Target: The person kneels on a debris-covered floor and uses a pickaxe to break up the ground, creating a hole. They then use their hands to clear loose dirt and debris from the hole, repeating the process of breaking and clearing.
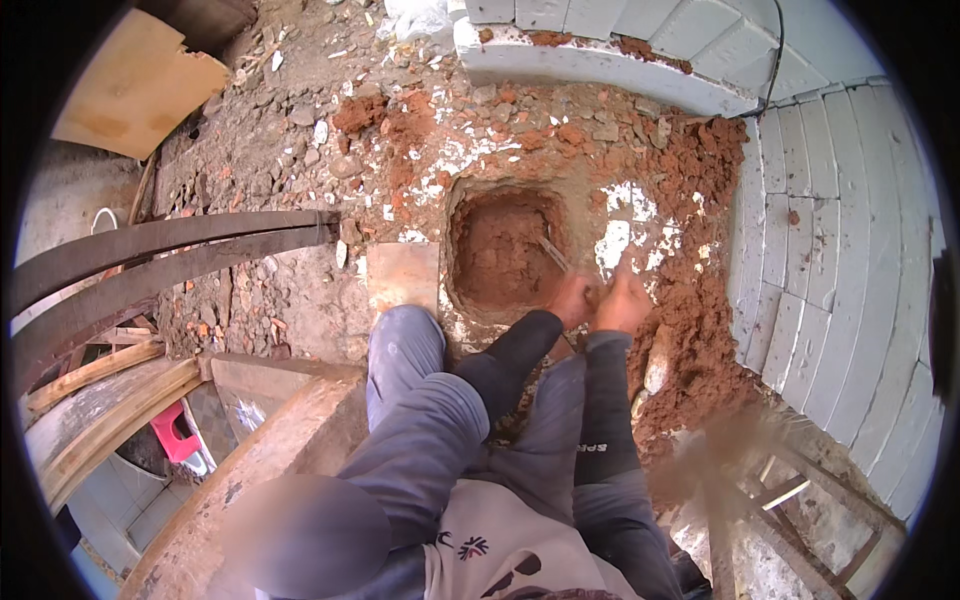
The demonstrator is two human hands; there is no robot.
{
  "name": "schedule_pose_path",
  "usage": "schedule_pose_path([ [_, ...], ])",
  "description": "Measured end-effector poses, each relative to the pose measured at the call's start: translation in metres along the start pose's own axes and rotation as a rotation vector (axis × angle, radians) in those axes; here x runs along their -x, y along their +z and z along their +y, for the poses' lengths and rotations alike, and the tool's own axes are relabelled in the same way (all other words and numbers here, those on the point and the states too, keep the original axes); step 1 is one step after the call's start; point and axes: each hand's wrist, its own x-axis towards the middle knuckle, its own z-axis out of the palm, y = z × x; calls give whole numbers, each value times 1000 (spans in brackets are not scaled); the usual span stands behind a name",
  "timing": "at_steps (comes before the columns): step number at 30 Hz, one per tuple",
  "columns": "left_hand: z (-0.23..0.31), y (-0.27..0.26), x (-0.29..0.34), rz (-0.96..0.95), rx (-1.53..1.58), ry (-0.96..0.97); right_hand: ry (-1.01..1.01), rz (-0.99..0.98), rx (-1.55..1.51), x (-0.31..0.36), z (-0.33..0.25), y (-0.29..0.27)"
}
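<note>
My left hand is closed at the near right rim of a square hole dug in the ground. From it a thin, pale, metal-looking tool slants into the hole; its exact kind is too small to tell. Beside it, my right hand has its fingers curled in, close to the left one. Whatever lies in those fingers, if anything, is hidden. Reddish-brown soil forms the hole's floor and walls. A flat square tile rests at the hole's left edge, just beyond my knee.
Loose red soil is heaped along the right, against a grey block wall. Curved dark beams reach in from the left. Rubble and stones cover the far ground. A wooden frame stands near right, and a board leans far left.
</note>
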Motion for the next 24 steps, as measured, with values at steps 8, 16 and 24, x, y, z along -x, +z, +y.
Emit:
schedule_pose_path([
  [8, 30, -41, -34, 307, -217, -217, -7, -385, 148, 6, -47, 70],
  [16, 95, -35, -53, 72, 23, -204, 322, -223, -444, -66, -44, 24],
  [24, 0, -66, -9, -50, 207, -157, 84, -210, 332, 11, -27, 64],
])
